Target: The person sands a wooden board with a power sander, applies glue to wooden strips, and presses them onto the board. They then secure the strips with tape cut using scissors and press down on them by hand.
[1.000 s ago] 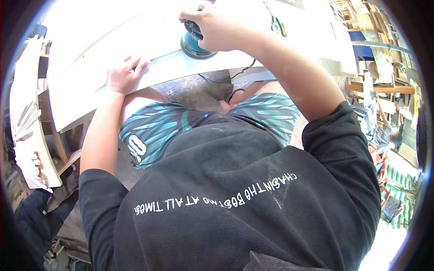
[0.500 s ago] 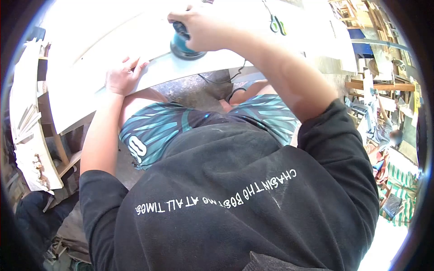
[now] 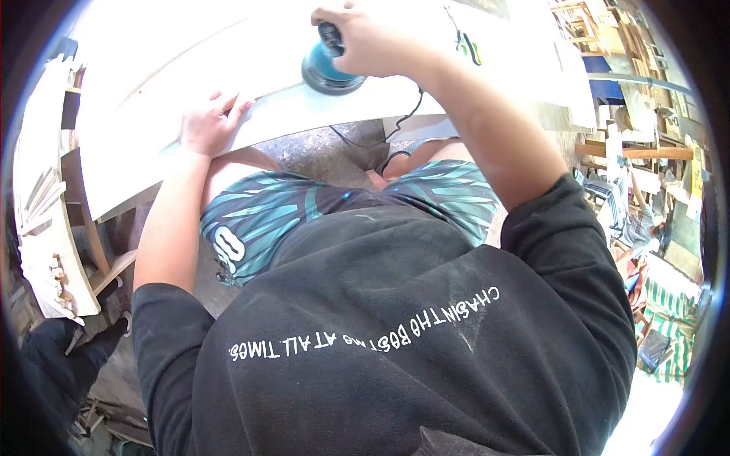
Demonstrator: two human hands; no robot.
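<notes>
My right hand (image 3: 372,42) is wrapped round the black grip of a blue power sander (image 3: 321,67). The sander's round base rests on a white board (image 3: 137,144), near the edge closest to me. Fingers apart, my left hand (image 3: 207,128) lies on the same board, to the left of the sander and by its near edge. Glare washes out much of the board's surface. A dark cord (image 3: 411,114) hangs below the board between my legs, and where it joins is hidden.
Green-and-black handled scissors (image 3: 468,49) lie on the board to the right. A wooden shelf (image 3: 57,266) with stacked strips stands on my left. Timber pieces (image 3: 654,152), a striped green cloth (image 3: 669,304) and another person (image 3: 640,228) are at the far right.
My right hand has slid the sander a little to the right along the board. My left hand stays in nearly the same place.
</notes>
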